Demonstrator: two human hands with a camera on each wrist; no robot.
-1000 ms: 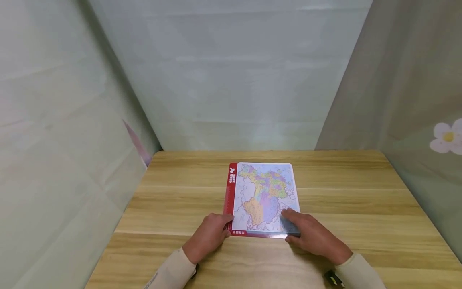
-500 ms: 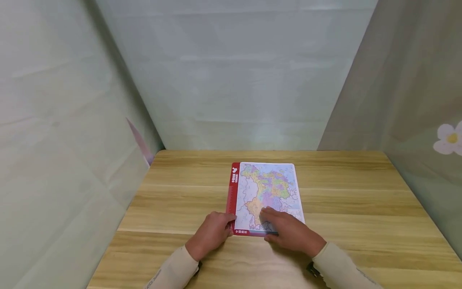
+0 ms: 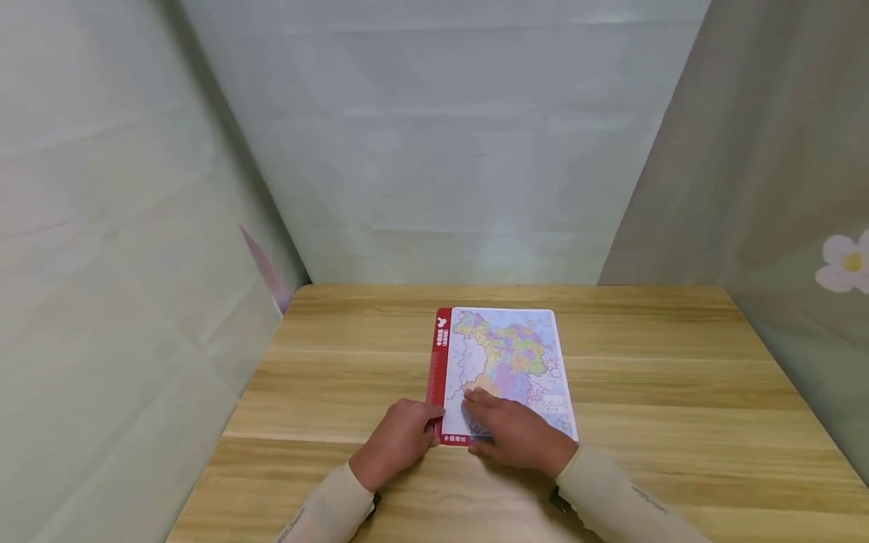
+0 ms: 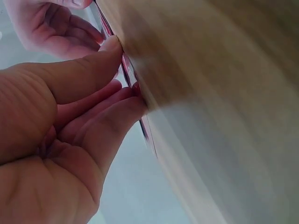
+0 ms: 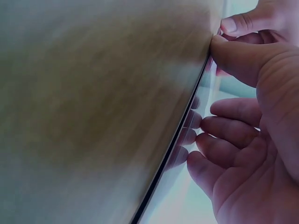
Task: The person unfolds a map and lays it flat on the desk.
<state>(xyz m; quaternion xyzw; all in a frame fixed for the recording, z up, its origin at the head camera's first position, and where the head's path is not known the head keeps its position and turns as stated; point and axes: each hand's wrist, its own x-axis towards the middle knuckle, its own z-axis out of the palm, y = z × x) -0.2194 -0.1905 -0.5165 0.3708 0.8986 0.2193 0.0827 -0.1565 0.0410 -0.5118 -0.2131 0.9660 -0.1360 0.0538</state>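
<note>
Map (image 3: 512,351), part hidden, right hand (image 3: 516,431) atop

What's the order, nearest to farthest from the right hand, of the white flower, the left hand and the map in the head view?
1. Map: directly under and touching the right hand.
2. Left hand: close by, to the left.
3. White flower: far away, at the picture's right edge.

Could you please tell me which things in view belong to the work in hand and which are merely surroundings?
Part of the work:
- map board
- left hand, at the board's near left corner
- right hand, fingers on its printed face

Surroundings:
- wooden table, under the board
- pale backdrop
- flower print
</note>
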